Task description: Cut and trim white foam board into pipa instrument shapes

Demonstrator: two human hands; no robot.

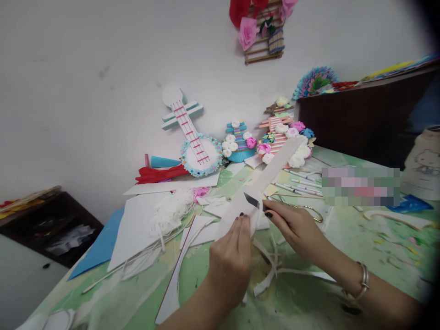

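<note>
My left hand (233,256) grips a white foam-board cutout (237,206) with a long narrow neck and a wider lower part, its fingers together on the face. The neck slants up and to the right. In my right hand (297,229) is a craft knife (252,200); its dark flat blade lies against the board's right side, and the handle is hidden in my fingers. A thin white strip curls at that edge. Below it, curved white offcuts (266,284) lie on the table. Gold-coloured scissors handles (316,213) show behind my right hand.
Finished paper instruments, one a white and blue banjo shape (201,156), lean on the wall. White sheets (132,224), tangled white string (175,208) and a blue sheet (98,247) lie left. Several pens (302,183) and a blue packet (412,203) lie right, near a pale jar (424,160).
</note>
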